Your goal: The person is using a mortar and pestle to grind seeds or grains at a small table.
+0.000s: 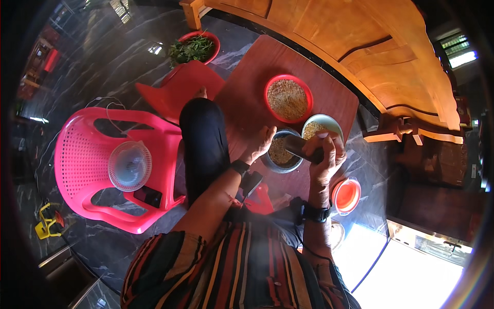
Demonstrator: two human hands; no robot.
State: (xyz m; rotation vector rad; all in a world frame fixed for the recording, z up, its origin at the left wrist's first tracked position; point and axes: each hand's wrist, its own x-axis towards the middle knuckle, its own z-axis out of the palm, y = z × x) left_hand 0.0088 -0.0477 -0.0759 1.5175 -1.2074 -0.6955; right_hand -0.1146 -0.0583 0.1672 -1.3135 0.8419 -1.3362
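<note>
My right hand is closed around a dark stone pestle, whose lower end rests in a grey stone mortar. Coarse tan grain bits lie in the mortar. My left hand is at the mortar's left rim, thumb up; its fingers are partly hidden, so its hold on the rim is unclear. Just behind the mortar stands a red bowl with crushed grain. A pale green bowl holding yellow grain is at the back right, partly behind my right hand.
The bowls and mortar stand on a reddish wooden table. A wooden bench is beyond it. Pink plastic chair at left bears a white basket and a phone. A basin of greens and a red-and-white basin are on the floor.
</note>
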